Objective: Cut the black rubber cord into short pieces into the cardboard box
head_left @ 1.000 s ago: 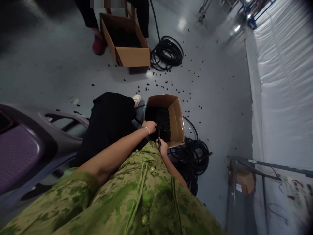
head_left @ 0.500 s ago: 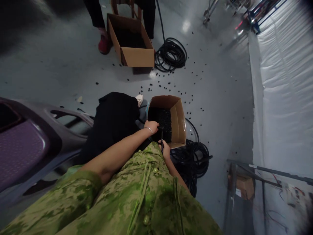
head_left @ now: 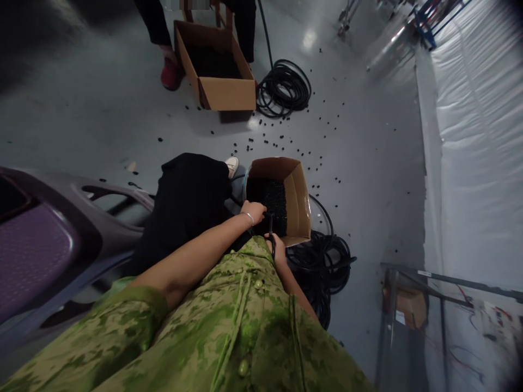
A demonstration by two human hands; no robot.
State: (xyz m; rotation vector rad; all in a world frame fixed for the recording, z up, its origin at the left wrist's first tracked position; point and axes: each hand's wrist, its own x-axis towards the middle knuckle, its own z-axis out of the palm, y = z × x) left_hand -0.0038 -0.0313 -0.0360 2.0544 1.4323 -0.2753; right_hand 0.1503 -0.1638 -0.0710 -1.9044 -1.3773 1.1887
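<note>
1. I read the grey floor (head_left: 102, 109) as the largest surface. White sheeting (head_left: 478, 136) covers the right edge of the view.
2. A purple and grey chair (head_left: 36, 245) stands at the left. The person's camouflage shirt (head_left: 245, 337) fills the bottom of the view, and a black trouser leg (head_left: 183, 201) extends forward to a white shoe (head_left: 232, 163).
3. A far cardboard box (head_left: 226, 92) sits open at the top, just beside another person's red shoe (head_left: 168, 73). A far hose coil (head_left: 284, 90) lies against its right side.
4. The near cardboard box (head_left: 300, 201) stands open between the trouser leg and a near hose coil (head_left: 327, 267). Its bottom is covered with small black pieces (head_left: 274, 198).
5. The left hand (head_left: 254, 209) rests at the near-left rim of the near box. Its fingers are curled together next to the upper end of the black tube (head_left: 270, 228). I cannot tell whether they pinch it.
6. The right hand (head_left: 278, 250) sits low against the shirt, its fingers closed around the lower end of the tube.
7. The tube runs nearly upright between the two hands, over the near edge of the box.
8. A thin bracelet (head_left: 248, 216) circles the left wrist.
9. Loose black bits (head_left: 281, 147) are scattered over the floor between the two boxes.
</note>
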